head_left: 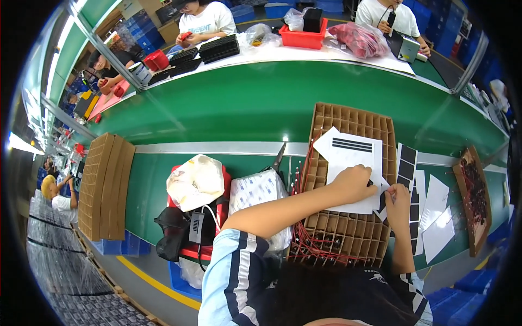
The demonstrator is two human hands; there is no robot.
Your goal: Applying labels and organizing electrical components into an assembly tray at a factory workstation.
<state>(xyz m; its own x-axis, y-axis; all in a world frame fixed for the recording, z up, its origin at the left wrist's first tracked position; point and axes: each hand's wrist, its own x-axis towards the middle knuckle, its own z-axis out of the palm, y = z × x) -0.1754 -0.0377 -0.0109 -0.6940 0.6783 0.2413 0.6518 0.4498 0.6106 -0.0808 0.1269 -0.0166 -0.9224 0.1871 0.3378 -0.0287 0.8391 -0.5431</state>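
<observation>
My left hand (352,183) is closed over white sheets (356,157) printed with black bars, its fingertips on a small black piece (371,183) too small to make out. Just to the right, my right hand (398,202) is pinched at the sheets' edge, next to a dark patch that may be a black label. Beneath the sheets lies a cardboard divider tray (325,115). Red wires (304,239) with small dark parts run along its left side and fill its near cells. A strip of black rectangular labels (405,168) rests right of the tray.
White sheets (436,239) lie farther right, beside a cardboard box of dark parts (472,190). To the left are a white plastic bag (196,182), a bubble-wrap pack (253,193), scissors (279,157) and stacked divider trays (103,187). Co-workers sit across the green bench.
</observation>
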